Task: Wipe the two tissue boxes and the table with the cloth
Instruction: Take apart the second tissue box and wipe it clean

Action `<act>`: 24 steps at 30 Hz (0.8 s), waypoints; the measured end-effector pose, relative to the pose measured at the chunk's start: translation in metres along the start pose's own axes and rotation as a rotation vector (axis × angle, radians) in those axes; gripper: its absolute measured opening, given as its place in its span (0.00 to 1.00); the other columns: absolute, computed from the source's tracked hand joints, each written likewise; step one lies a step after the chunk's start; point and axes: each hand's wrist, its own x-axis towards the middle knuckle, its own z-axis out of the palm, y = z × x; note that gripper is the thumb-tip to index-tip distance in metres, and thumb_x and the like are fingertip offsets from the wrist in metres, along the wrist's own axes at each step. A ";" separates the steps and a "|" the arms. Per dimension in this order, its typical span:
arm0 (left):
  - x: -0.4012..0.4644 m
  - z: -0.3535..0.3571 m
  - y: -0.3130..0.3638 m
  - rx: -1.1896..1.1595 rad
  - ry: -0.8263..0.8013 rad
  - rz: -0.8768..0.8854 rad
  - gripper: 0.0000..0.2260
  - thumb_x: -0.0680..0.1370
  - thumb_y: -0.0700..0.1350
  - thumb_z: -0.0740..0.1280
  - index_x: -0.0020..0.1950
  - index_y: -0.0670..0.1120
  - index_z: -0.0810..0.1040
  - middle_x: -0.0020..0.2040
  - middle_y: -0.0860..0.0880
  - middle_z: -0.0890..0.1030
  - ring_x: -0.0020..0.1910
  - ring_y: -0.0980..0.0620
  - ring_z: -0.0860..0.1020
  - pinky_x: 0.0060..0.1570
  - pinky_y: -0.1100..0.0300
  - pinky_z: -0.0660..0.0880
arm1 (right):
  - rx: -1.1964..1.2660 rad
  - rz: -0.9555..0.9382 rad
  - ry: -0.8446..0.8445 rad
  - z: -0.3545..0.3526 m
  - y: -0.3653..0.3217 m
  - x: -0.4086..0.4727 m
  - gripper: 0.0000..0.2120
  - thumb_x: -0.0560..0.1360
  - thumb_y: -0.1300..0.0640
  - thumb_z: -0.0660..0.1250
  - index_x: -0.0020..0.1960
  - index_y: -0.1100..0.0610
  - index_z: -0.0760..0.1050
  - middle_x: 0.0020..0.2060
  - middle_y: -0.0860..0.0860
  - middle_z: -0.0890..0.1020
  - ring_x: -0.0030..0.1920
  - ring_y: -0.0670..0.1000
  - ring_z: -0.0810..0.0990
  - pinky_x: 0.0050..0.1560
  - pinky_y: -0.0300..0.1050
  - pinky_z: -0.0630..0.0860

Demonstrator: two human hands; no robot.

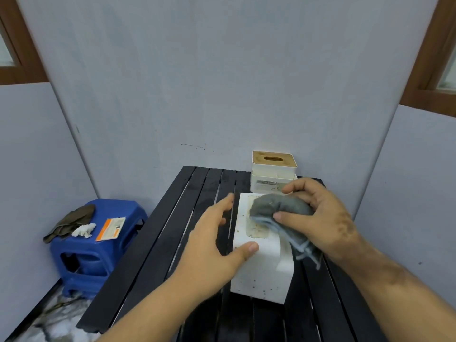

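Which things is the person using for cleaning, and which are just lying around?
For the job: grey cloth gripped in right hand; near white box, steadied by left hand; far box with wooden lid; black table.

Just lying about: blue stool on the floor, holding a brown rag, white wad, orange card.

Two bare forearms entered from the lower edge of the view. No sleeves, watch, bracelet, rings or gloves showed on either. Left hand point(212, 245): broad palm-back, short trimmed nails, thumbnail plainly visible. Right hand point(320, 218): knuckles and back of hand carried faint darker mottled patches, which ran on down the right forearm. Left forearm looked even, unmarked. Left fingertips were blurred; detail there unreadable.
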 end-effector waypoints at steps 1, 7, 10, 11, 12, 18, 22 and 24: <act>-0.005 0.006 0.000 -0.029 0.003 -0.059 0.45 0.66 0.62 0.77 0.78 0.64 0.57 0.67 0.70 0.67 0.65 0.67 0.70 0.60 0.69 0.68 | 0.015 0.022 0.035 -0.003 0.004 0.003 0.19 0.68 0.64 0.79 0.51 0.46 0.77 0.44 0.50 0.87 0.41 0.53 0.87 0.40 0.52 0.85; -0.036 0.056 0.014 -0.115 0.167 -0.220 0.48 0.57 0.65 0.79 0.68 0.62 0.54 0.62 0.68 0.63 0.63 0.56 0.65 0.66 0.50 0.70 | 0.055 0.041 0.032 -0.002 0.016 0.008 0.18 0.67 0.66 0.80 0.50 0.51 0.79 0.48 0.50 0.86 0.48 0.52 0.86 0.53 0.54 0.83; -0.037 0.063 0.014 -0.116 0.214 -0.210 0.39 0.62 0.59 0.81 0.59 0.66 0.55 0.59 0.70 0.62 0.59 0.69 0.61 0.66 0.48 0.70 | 0.051 0.027 0.028 -0.003 0.020 0.009 0.18 0.66 0.65 0.80 0.49 0.49 0.79 0.48 0.50 0.86 0.49 0.52 0.86 0.53 0.54 0.84; -0.036 0.063 0.014 -0.100 0.214 -0.196 0.36 0.63 0.58 0.81 0.55 0.68 0.56 0.58 0.72 0.62 0.58 0.76 0.59 0.66 0.48 0.69 | 0.049 0.021 0.027 -0.004 0.021 0.008 0.19 0.66 0.65 0.80 0.49 0.49 0.79 0.48 0.50 0.86 0.49 0.51 0.86 0.53 0.54 0.84; -0.036 0.062 0.013 -0.081 0.214 -0.181 0.34 0.63 0.58 0.80 0.53 0.69 0.56 0.57 0.73 0.62 0.57 0.79 0.58 0.66 0.49 0.69 | 0.042 0.009 0.025 -0.004 0.022 0.007 0.19 0.66 0.65 0.80 0.49 0.48 0.79 0.48 0.50 0.86 0.49 0.51 0.85 0.53 0.53 0.84; -0.026 0.055 0.003 -0.090 0.225 -0.229 0.29 0.62 0.61 0.73 0.56 0.67 0.59 0.58 0.64 0.70 0.60 0.59 0.69 0.58 0.62 0.62 | -0.082 -0.108 -0.081 -0.015 0.021 0.002 0.21 0.66 0.65 0.80 0.49 0.44 0.79 0.49 0.47 0.85 0.50 0.47 0.85 0.50 0.42 0.82; -0.024 0.056 0.000 -0.133 0.243 -0.240 0.29 0.67 0.56 0.77 0.56 0.63 0.60 0.58 0.62 0.72 0.60 0.54 0.69 0.51 0.67 0.63 | -0.173 -0.160 -0.012 -0.012 0.022 0.005 0.20 0.68 0.63 0.80 0.50 0.42 0.80 0.52 0.46 0.83 0.52 0.45 0.82 0.47 0.36 0.81; -0.023 0.055 0.000 -0.189 0.259 -0.250 0.27 0.65 0.56 0.78 0.54 0.64 0.64 0.56 0.62 0.75 0.60 0.54 0.72 0.51 0.65 0.70 | -0.273 -0.248 -0.093 -0.006 0.015 0.003 0.20 0.67 0.61 0.80 0.50 0.40 0.81 0.52 0.45 0.80 0.52 0.42 0.80 0.47 0.34 0.80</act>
